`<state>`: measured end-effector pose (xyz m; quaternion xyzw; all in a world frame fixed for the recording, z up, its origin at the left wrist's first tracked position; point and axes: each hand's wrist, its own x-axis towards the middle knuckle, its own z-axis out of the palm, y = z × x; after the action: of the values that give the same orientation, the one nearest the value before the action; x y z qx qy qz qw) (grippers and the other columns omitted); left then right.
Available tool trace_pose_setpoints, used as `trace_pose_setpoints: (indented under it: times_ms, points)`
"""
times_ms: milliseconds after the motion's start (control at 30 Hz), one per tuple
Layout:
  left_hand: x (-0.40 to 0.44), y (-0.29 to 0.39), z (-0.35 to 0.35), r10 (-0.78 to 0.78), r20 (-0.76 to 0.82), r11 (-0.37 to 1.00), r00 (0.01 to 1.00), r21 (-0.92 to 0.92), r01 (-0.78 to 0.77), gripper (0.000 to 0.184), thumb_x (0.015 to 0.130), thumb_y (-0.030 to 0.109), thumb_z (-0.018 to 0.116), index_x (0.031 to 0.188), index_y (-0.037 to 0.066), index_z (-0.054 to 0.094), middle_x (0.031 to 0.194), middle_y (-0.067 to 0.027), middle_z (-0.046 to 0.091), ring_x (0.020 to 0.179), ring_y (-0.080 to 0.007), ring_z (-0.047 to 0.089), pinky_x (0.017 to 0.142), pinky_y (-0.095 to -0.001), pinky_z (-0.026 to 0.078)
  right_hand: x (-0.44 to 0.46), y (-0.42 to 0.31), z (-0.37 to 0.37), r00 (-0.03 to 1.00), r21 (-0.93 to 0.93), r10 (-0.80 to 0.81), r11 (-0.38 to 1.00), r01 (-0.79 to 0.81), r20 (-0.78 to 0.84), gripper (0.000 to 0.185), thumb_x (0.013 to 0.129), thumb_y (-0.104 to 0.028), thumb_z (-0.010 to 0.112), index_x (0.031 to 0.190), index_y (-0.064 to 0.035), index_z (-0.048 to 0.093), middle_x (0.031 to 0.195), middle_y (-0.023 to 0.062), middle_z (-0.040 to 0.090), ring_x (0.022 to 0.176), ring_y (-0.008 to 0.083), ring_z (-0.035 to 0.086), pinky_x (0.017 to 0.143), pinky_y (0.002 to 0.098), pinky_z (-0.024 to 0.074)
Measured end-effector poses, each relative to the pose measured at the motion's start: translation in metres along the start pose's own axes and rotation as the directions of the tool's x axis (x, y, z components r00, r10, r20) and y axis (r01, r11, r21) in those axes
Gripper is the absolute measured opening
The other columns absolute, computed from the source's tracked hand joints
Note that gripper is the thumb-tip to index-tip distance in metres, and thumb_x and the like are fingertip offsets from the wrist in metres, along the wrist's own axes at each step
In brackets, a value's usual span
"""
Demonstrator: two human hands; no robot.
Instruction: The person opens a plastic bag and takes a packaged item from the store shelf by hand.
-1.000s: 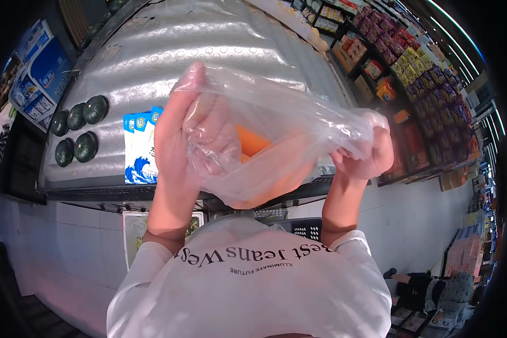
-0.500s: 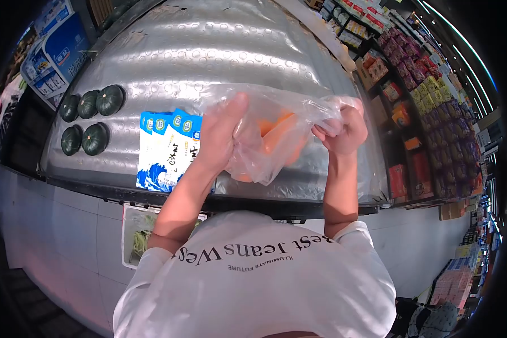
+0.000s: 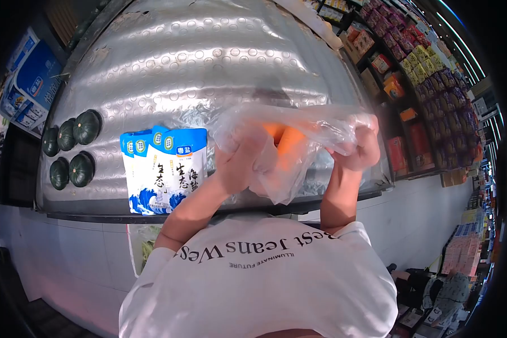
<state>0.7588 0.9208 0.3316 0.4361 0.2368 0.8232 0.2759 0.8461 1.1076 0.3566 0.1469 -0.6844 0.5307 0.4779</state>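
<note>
A clear plastic bag [image 3: 321, 121] with orange carrots [image 3: 290, 147] inside is held up over the near edge of the metal-look counter. My left hand [image 3: 239, 160] is closed around the bag's left side, its fingers partly covered by the film. At the opposite end, my right hand [image 3: 361, 145] pinches the gathered plastic in a fist. Blue-and-white salt packets [image 3: 166, 169] lie overlapping just left of my left hand.
Several dark green squashes [image 3: 87, 127] sit on the left of the counter [image 3: 225, 67]. Shelves of packaged goods [image 3: 434, 84] line the right side. Below the counter edge, a white box [image 3: 134, 248] holds green vegetables. A blue display carton [image 3: 36, 81] stands at far left.
Both hands and the bag have shifted down and slightly right in view. The bag's top is spread wider, showing the carrots differently. The salt packets are less covered by my left arm.
</note>
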Motion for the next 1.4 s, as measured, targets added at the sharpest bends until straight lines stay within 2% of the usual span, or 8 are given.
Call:
trace_pose_setpoints:
  times_ms: [100,200,533,767,867,1067,1233,1400]
  points:
    - [0.011,0.006,0.023,-0.068,-0.068,0.983,0.995,0.166,0.078,0.032,0.093,0.026,0.039,0.070,0.006,0.047,0.055,-0.0002,0.046,0.048,-0.0065,0.041,0.043,-0.0247,0.032,-0.003,-0.011,-0.018,0.997,0.073,-0.065,0.995,0.062,0.046,0.023,0.068,-0.003,0.048,0.051,-0.0021,0.033,0.052,0.0095,0.047,0.038,0.0137,0.039,0.035,0.0234,0.0290]
    - [0.033,-0.001,0.041,-0.031,-0.114,0.975,0.993,0.215,0.055,0.021,0.091,0.018,0.044,0.089,0.001,0.056,0.065,0.0006,0.053,0.053,-0.0028,0.045,0.046,-0.0204,0.036,0.015,-0.040,-0.017,0.975,0.517,0.218,0.840,-0.164,-0.045,0.023,0.064,-0.008,0.029,0.042,-0.0036,0.031,0.042,0.0058,0.035,0.034,0.0121,0.030,0.030,0.0249,0.0266]
    - [0.057,-0.120,0.077,-0.060,-0.022,0.989,0.998,0.131,0.063,0.020,0.088,0.015,0.050,0.089,-0.002,0.061,0.067,-0.0004,0.056,0.058,-0.0049,0.049,0.050,-0.0226,0.038,-0.006,-0.067,-0.102,0.860,0.162,0.372,0.928,-0.335,-0.350,0.021,0.066,-0.008,0.032,0.047,-0.0016,0.035,0.044,0.0027,0.034,0.035,0.0091,0.024,0.033,0.0238,0.0227]
    - [0.054,-0.182,0.152,0.266,0.180,0.940,0.947,0.171,-0.296,0.013,0.084,0.009,0.055,0.073,0.002,0.057,0.064,-0.0062,0.056,0.059,-0.0178,0.055,0.054,-0.0299,0.043,-0.047,-0.073,-0.186,0.832,-0.027,0.211,0.965,-0.261,-0.514,0.015,0.074,-0.010,0.040,0.064,-0.0019,0.047,0.053,0.0026,0.043,0.043,0.0089,0.035,0.039,0.0232,0.0276]
    - [0.038,-0.225,0.172,0.192,0.386,0.961,0.902,0.112,-0.253,0.007,0.082,0.007,0.056,0.076,0.004,0.057,0.067,-0.0065,0.057,0.061,-0.0208,0.057,0.056,-0.0314,0.044,-0.044,-0.079,-0.187,0.512,-0.272,-0.035,0.877,-0.396,-0.858,0.018,0.063,-0.007,0.037,0.046,-0.0036,0.038,0.046,0.0027,0.039,0.038,0.0100,0.028,0.037,0.0271,0.0222]
    - [0.051,-0.252,0.197,0.315,0.442,0.930,0.840,0.035,-0.366,0.008,0.080,0.006,0.059,0.084,0.001,0.055,0.075,-0.0046,0.056,0.063,-0.0186,0.052,0.054,-0.0320,0.042,-0.049,-0.094,-0.214,0.647,-0.251,0.045,0.899,-0.358,-0.761,0.019,0.061,-0.009,0.037,0.043,-0.0043,0.033,0.044,0.0029,0.039,0.038,0.0117,0.031,0.039,0.0245,0.0268]
    - [0.057,-0.279,0.202,0.327,0.510,0.907,0.796,0.067,-0.415,0.018,0.079,0.010,0.062,0.092,0.001,0.056,0.082,-0.0044,0.058,0.071,-0.0175,0.056,0.060,-0.0289,0.045,-0.067,-0.078,-0.256,0.514,-0.568,-0.327,0.702,-0.430,-0.793,0.021,0.063,-0.011,0.036,0.044,-0.0024,0.035,0.045,0.0053,0.042,0.040,0.0120,0.036,0.038,0.0248,0.0294]
    - [0.052,-0.299,0.218,0.312,0.602,0.900,0.735,0.061,-0.432,0.029,0.076,0.014,0.067,0.099,0.000,0.055,0.090,-0.0049,0.058,0.079,-0.0169,0.057,0.066,-0.0284,0.047,-0.074,-0.107,-0.271,0.642,-0.243,0.004,0.923,-0.297,-0.767,0.026,0.067,-0.014,0.036,0.050,0.0027,0.046,0.051,0.0097,0.051,0.043,0.0135,0.042,0.040,0.0238,0.0319]
